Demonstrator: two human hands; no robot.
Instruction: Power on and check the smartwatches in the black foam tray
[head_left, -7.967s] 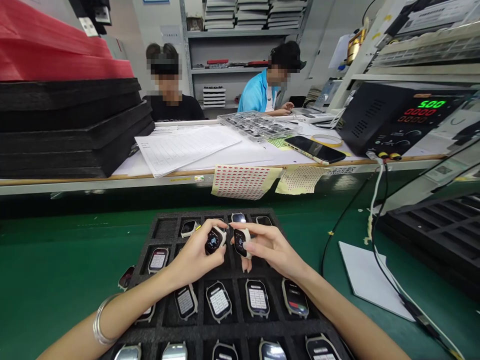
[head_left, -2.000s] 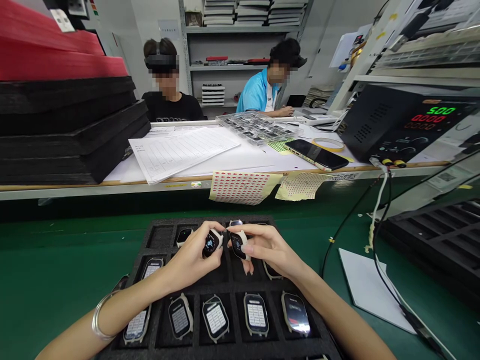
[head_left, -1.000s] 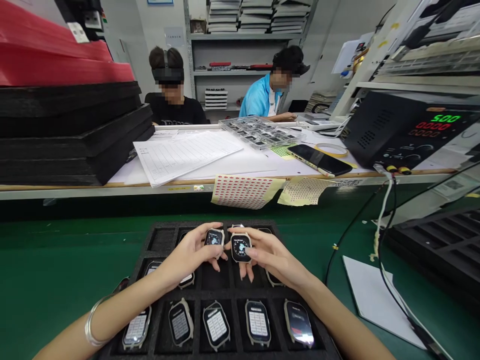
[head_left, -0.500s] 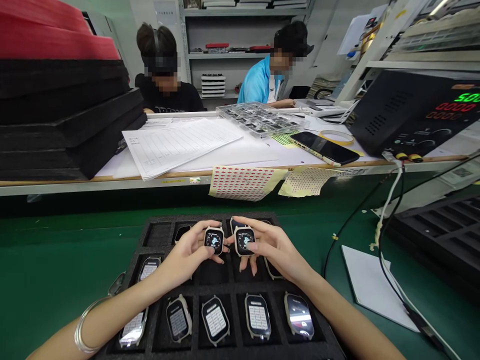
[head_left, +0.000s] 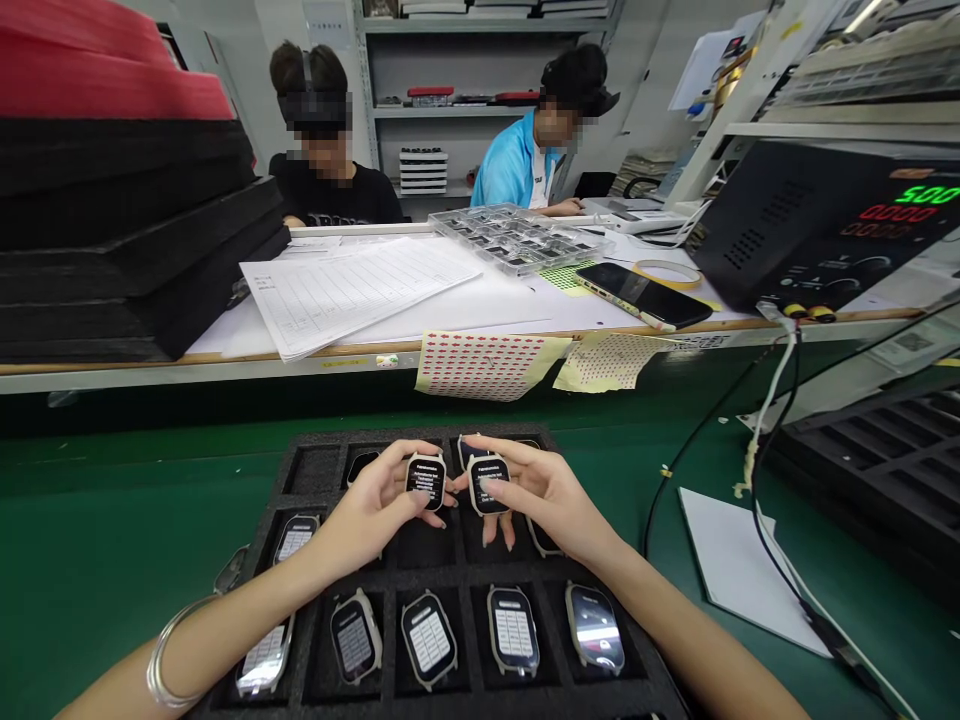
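My left hand [head_left: 382, 500] is closed around a strapless smartwatch [head_left: 425, 480], its thumb on the lower part of the lit screen. A second smartwatch [head_left: 491, 474] is gripped by my right hand [head_left: 551, 500], the thumb lying across its display. Both screens show lines of white text on black. The two watches are side by side, a little apart, above a black foam tray [head_left: 315, 470]. Several more watch bodies lie in the tray's compartments, among them a watch with a white keypad-like screen [head_left: 429, 640] and a watch with a bluish screen [head_left: 595, 628].
Behind the tray runs a raised shelf with papers [head_left: 352, 290], a clear parts box [head_left: 517, 240] and a phone [head_left: 641, 296]. A black power supply [head_left: 817, 225] stands right, its cables [head_left: 765, 440] hanging down. Stacked foam trays [head_left: 120, 240] rise left. Two people sit beyond.
Both held watches' screens have switched from a dial-like picture to a list of text. My hands stay nearly in place, and the whole view has shifted slightly.
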